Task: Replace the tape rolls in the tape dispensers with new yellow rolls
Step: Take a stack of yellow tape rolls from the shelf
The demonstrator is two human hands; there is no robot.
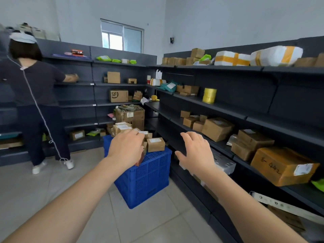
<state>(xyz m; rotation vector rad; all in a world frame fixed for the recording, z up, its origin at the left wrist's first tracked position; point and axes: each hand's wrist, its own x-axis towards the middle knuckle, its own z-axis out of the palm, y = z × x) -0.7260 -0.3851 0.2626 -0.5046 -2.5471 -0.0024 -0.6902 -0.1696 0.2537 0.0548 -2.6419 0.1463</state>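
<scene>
While both arms are reaching forward, the right hand (196,151) is hovering in front of the right-hand shelving (228,109), fingers spread and released, holding nothing. The left hand (126,148) is hanging over the left edge of the blue crate (150,176). Its fingers are bending down against a reddish-brown item (140,159); whether they are grasping it cannot be told. The stack of yellow rolls (209,95) is standing upright near the front edge of a middle shelf, well apart from both hands.
</scene>
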